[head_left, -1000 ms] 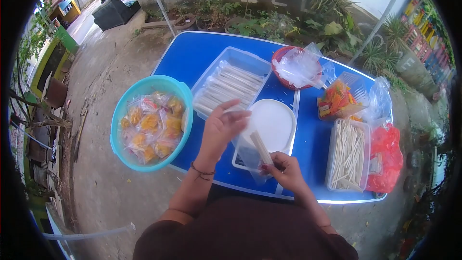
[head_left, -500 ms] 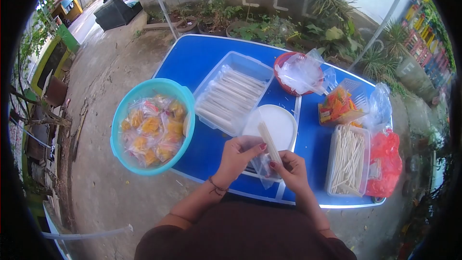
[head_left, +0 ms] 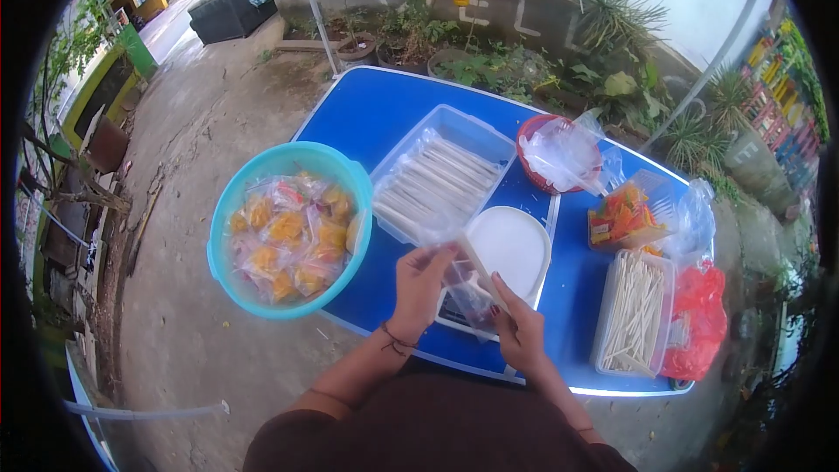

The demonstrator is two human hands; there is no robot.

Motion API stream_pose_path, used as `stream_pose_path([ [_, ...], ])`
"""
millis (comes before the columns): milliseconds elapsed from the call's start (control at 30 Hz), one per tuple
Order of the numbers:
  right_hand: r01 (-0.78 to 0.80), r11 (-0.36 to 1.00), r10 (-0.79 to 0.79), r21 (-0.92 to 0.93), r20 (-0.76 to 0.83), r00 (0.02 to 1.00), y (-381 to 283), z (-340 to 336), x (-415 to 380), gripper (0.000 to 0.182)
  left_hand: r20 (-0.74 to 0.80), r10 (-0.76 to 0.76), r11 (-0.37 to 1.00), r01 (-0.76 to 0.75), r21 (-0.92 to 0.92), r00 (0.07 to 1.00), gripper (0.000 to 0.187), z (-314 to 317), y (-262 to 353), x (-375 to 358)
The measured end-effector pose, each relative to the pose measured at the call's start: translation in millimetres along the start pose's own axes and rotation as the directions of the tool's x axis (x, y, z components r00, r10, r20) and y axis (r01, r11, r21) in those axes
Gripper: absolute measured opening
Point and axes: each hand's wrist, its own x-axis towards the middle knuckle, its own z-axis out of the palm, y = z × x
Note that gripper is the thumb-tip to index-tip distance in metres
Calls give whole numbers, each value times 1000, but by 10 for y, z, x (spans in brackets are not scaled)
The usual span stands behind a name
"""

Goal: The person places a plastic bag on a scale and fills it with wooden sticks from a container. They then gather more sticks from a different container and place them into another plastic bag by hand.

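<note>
Between my two hands is a clear plastic bag [head_left: 468,299] with a small bundle of thin pale sticks [head_left: 474,260] along its right side. My left hand [head_left: 421,287] pinches the bag's upper left part. My right hand [head_left: 519,329] is closed around the lower end of the bundle and the bag's right edge. Just beyond them stands a kitchen scale with a round white plate [head_left: 509,249], partly hidden by the bag and hands. Farther back, a clear plastic tub [head_left: 504,153] holds several bagged bundles of pale sticks [head_left: 441,177].
A turquoise basin [head_left: 365,210] with bagged orange-yellow food is at the left. A red basket [head_left: 530,162] of clear bags, a clear container [head_left: 657,201] of orange packets, a box of loose pale sticks [head_left: 631,310] and a red plastic bag [head_left: 696,328] sit on the blue table [head_left: 350,114].
The stick bundle has tilted further left at its top, and my left hand has shifted slightly on the bag. The whole view has moved a little, with the table appearing farther right.
</note>
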Motion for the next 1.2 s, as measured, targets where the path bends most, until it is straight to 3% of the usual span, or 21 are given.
stream_pose_path([
  [133, -17, 999, 18, 28, -17, 1000, 81, 34, -11, 60, 50, -58, 988, 65, -143, 997, 25, -58, 28, 40],
  [233, -25, 999, 24, -25, -16, 1000, 38, 20, 24, 60, 151, -60, 997, 68, -44, 987, 25, -36, -50, -43],
  [433, 7, 991, 1, -134, 62, 998, -60, 23, 64, 61, 127, -27, 993, 12, 121, 992, 23, -145, -87, -2],
  [600, 176, 925, -151, -338, 99, 984, -49, 110, 110, 59, 103, -54, 998, 49, 50, 993, 23, -119, -8, 4],
  [733, 207, 856, -183, -474, 96, 978, 24, 152, 123, 58, 157, -56, 996, 67, -61, 986, 26, -153, -10, -9],
  [800, 181, 832, -141, -524, 116, 983, 31, 141, 104, 58, 143, -45, 994, 31, 101, 989, 27, -153, -7, -16],
  [900, 200, 922, -179, -332, 93, 979, 51, 107, 134, 56, 135, -26, 973, -6, 230, 990, 29, -173, 27, 17],
  [1000, 46, 984, -38, -171, 47, 998, 95, 15, 78, 50, 147, -41, 975, 8, 221, 988, 29, -147, 117, 33],
  [1033, -93, 995, 95, -24, 54, 994, 116, 7, 48, 46, 154, -51, 979, 19, 205, 987, 29, -130, 154, 23],
  [1100, -360, 896, 338, 259, 127, 932, 164, -1, -12, 41, 197, -52, 982, 14, 187, 979, 29, -106, 208, 5],
  [1200, -461, 688, 363, 561, 284, 887, 134, -70, -25, 41, 256, -78, 979, 25, 202, 963, 30, -82, 274, 14],
])
